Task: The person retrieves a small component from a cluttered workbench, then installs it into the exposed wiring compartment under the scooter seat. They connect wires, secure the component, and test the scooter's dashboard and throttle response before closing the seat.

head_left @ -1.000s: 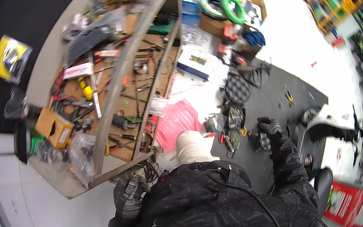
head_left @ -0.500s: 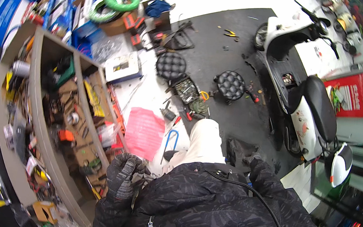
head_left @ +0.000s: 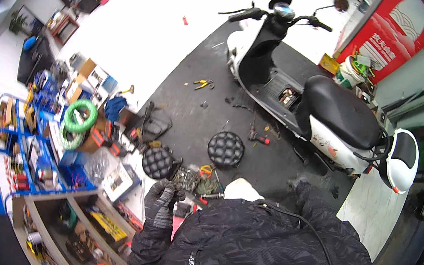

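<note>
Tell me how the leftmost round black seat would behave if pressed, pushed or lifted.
The seat would probably give a little when pressed, since it looks padded and tufted. Its bumpy surface should make it fairly easy to hold without slipping. It might roll if stood on edge, given its round outline.

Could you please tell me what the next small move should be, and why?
I would perhaps step toward the black round stool, since it stands near the scooter, whose footboard compartment looks open, and a red-and-black tool lies between them. The left hand touches neither.
</note>
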Tool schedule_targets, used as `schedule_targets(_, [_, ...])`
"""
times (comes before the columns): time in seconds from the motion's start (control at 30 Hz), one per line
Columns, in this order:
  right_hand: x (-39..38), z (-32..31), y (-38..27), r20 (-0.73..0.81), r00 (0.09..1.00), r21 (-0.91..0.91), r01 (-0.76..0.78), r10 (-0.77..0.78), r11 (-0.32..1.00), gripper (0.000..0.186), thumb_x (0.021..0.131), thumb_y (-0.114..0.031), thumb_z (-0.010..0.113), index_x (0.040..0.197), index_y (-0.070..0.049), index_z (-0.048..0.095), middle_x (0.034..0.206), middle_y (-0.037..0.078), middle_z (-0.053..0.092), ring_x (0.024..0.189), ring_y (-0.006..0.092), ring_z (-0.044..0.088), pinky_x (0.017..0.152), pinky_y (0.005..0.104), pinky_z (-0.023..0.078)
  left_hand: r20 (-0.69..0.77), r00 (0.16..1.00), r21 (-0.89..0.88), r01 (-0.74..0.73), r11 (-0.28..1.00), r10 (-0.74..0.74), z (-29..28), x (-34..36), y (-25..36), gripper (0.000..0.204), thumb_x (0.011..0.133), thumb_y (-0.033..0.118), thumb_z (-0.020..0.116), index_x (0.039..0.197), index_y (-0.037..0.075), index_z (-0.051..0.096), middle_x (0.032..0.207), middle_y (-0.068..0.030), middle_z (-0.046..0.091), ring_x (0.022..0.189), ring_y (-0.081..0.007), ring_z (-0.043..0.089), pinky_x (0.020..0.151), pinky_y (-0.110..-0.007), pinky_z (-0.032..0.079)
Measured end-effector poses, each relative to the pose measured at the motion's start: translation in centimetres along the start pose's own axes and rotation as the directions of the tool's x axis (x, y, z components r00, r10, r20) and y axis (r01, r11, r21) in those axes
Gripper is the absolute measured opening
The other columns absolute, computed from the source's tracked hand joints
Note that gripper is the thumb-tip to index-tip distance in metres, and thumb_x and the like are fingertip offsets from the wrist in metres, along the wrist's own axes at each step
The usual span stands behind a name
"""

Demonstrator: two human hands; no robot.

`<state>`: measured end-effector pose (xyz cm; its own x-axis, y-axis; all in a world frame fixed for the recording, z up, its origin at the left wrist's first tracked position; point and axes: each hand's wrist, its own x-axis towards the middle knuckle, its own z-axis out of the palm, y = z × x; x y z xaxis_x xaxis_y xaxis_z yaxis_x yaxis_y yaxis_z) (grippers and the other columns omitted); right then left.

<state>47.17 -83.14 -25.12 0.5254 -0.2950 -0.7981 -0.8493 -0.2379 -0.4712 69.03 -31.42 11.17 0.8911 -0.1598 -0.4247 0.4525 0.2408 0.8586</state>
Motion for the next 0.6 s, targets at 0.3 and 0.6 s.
schedule_targets(0.3, [3.6, -8.9, -19.0, -0.187, 0.967, 0.409, 0.235, -0.171, 0.882, 0.033, 0.094, -0.004, 0.071, 0.125, 0.0, 0.065, 0.103, 0.011, 0.075, 0.083, 0.0216, 0.073, 0.07, 0.036, 0.063, 0.183, 0.98, 0.105, -0.094, 0.99, 0.074, 8.8, 13.9, 3.3, 0.013, 0.099, 0.009, 0.066, 0.11, 0.003, 0.065, 0.09, -0.0128, 0.068, 0.076, -0.0235, 0.067, 0.07, -0.036, 0.058])
schedule_targets(0.6, [3.2, -6.5, -16.8, -0.371, 0.913, 0.765, 0.404, -0.171, 0.502, 0.031, 0.092, 0.006, 0.068, 0.123, 0.001, 0.063, 0.104, 0.014, 0.074, 0.088, 0.0256, 0.074, 0.073, 0.0402, 0.064, 0.394, 0.779, 0.168, 0.461, 0.871, -0.488, 14.0, 33.6, 0.6, 0.011, 0.097, 0.009, 0.068, 0.108, 0.006, 0.069, 0.095, -0.0105, 0.072, 0.082, -0.027, 0.072, 0.071, -0.042, 0.062])
